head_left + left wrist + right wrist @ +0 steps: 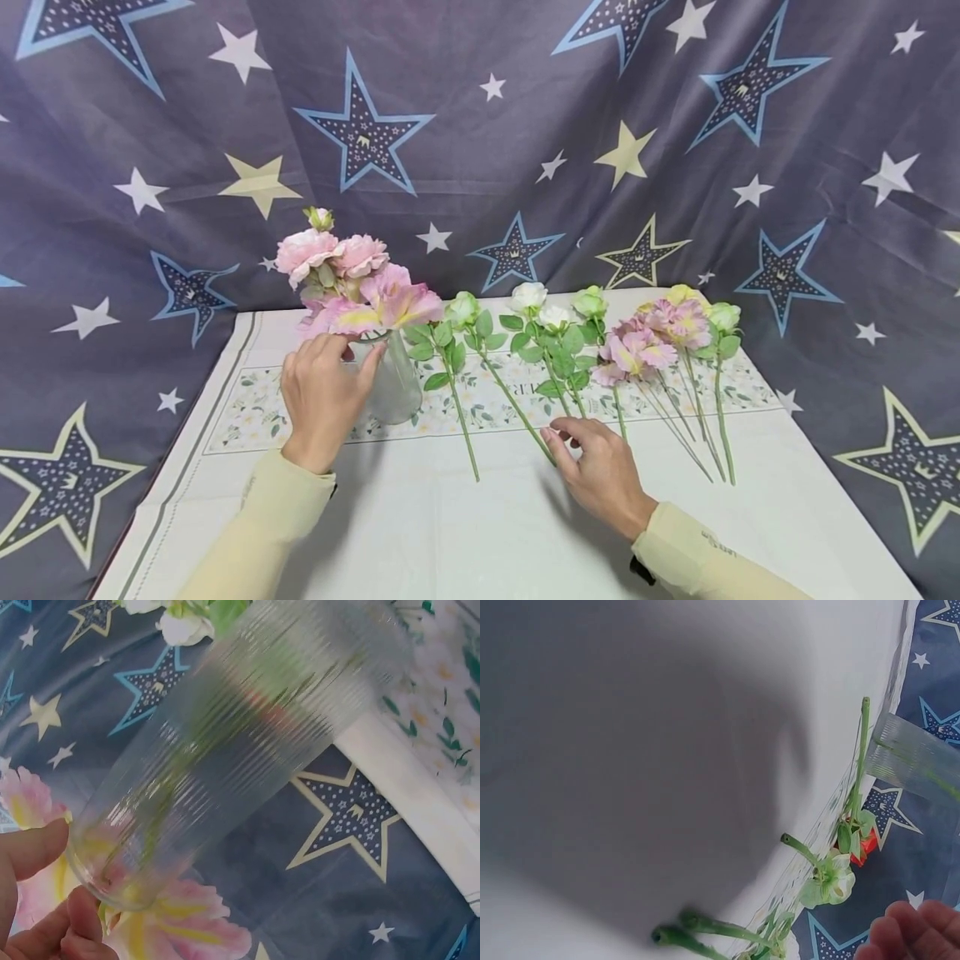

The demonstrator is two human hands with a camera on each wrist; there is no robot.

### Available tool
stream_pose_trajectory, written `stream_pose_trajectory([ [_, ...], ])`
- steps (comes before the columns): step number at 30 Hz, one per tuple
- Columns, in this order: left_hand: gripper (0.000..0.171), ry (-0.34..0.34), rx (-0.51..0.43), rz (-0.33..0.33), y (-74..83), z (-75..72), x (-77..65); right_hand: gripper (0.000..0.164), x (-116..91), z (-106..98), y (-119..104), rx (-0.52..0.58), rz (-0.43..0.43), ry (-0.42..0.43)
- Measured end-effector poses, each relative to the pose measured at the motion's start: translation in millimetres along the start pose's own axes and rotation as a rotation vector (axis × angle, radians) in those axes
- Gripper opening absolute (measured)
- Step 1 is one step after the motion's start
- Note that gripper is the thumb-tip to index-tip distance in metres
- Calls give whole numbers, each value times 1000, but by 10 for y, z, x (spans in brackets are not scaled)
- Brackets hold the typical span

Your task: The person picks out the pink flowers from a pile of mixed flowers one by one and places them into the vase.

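A clear ribbed glass vase (396, 390) stands at the left of the table, holding pink peonies (307, 254) and pink-and-yellow blooms (401, 300). My left hand (324, 400) grips the vase at its rim, thumb on one side and fingertips on the other, as the left wrist view shows. Bent loosely, my right hand (602, 477) hovers just by the lower stem of a pale green rose (463, 310). That stem end (799, 847) appears apart from the fingers (907, 934) in the right wrist view, and nothing is in their grasp.
White roses (528, 296) lie mid-table. Pink-purple flowers (637, 350) and another green rose (724, 317) are to the right. A red bloom (864, 847) shows in the right wrist view. Behind the white-covered table (420, 533) hangs a star-patterned cloth (480, 125).
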State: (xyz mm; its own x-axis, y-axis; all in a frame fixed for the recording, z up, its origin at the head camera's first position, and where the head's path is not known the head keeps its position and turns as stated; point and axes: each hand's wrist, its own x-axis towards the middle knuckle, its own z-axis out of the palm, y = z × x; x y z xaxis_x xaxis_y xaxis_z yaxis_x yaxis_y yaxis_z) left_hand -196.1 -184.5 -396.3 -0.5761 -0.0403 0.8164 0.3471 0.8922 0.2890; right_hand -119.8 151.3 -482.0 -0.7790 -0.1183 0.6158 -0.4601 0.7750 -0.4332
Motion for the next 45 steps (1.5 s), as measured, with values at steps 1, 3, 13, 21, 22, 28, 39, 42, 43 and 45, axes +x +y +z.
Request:
stream_pose_trajectory([
  [1, 37, 4, -7, -5, -1, 3, -20, 10, 2, 0, 2, 0, 2, -1],
  [3, 35, 6, -20, -18, -3, 10, -62, 11, 6, -5, 7, 3, 7, -4],
  [13, 33, -21, -79, -58, 3, 118, -284, 14, 20, -20, 34, -10, 11, -15],
  [21, 34, -86, -92, -72, 31, 205, -428, 16, 17, -41, 84, -17, 23, -7],
  [22, 34, -94, -97, -72, 40, 213, -441, 16, 17, -44, 91, -18, 27, -7],
  [28, 30, -162, -122, -73, 99, 264, -508, 15, 18, -57, 116, -24, 37, -12],
  [39, 30, -275, -148, -108, 203, 344, -611, 13, 19, -94, 157, -39, 55, -17],
  [42, 29, -313, -163, -103, 217, 358, -638, 14, 18, -108, 174, -43, 64, -19],
  [43, 30, -327, -170, -96, 218, 365, -648, 15, 19, -112, 180, -45, 65, -18],
  [45, 31, -350, -189, -81, 222, 382, -668, 16, 20, -120, 193, -45, 71, -21],
])
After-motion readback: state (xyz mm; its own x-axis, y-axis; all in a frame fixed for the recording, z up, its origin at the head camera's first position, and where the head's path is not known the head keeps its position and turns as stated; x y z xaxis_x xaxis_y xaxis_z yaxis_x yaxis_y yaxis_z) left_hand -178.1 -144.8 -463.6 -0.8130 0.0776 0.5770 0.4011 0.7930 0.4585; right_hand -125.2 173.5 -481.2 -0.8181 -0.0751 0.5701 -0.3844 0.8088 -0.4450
